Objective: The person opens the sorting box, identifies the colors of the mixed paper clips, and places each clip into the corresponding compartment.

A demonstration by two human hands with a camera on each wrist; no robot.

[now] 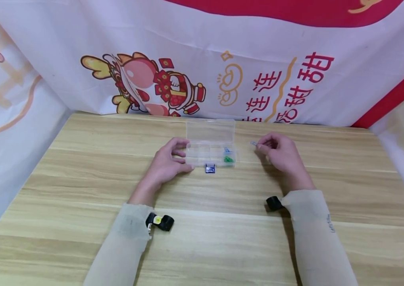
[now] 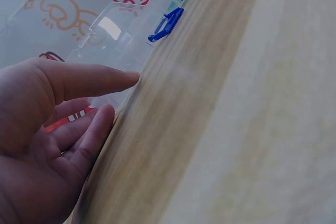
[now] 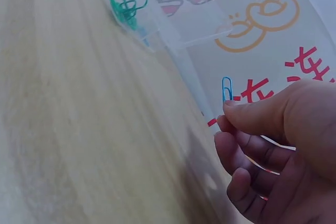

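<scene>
A clear plastic compartment box (image 1: 197, 160) lies on the table, its hinged lid (image 1: 210, 132) raised at the back and its blue latch (image 1: 210, 169) hanging down in front. My left hand (image 1: 168, 162) holds the box's left end, thumb along the front edge and fingers around the side. Right of the box, my right hand (image 1: 279, 153) pinches a light blue paper clip (image 3: 227, 88) between thumb and index finger, above the table. Green paper clips (image 3: 126, 11) sit in the front right compartment. Something blue (image 1: 227, 150) lies in the compartment behind them.
The wood-grain table (image 1: 223, 246) extends to a printed white cloth (image 1: 202, 35) hanging along the back, close behind the raised lid. Cloth (image 1: 5, 79) also hangs at the left side. Black wrist cameras (image 1: 274, 203) sit at both cuffs.
</scene>
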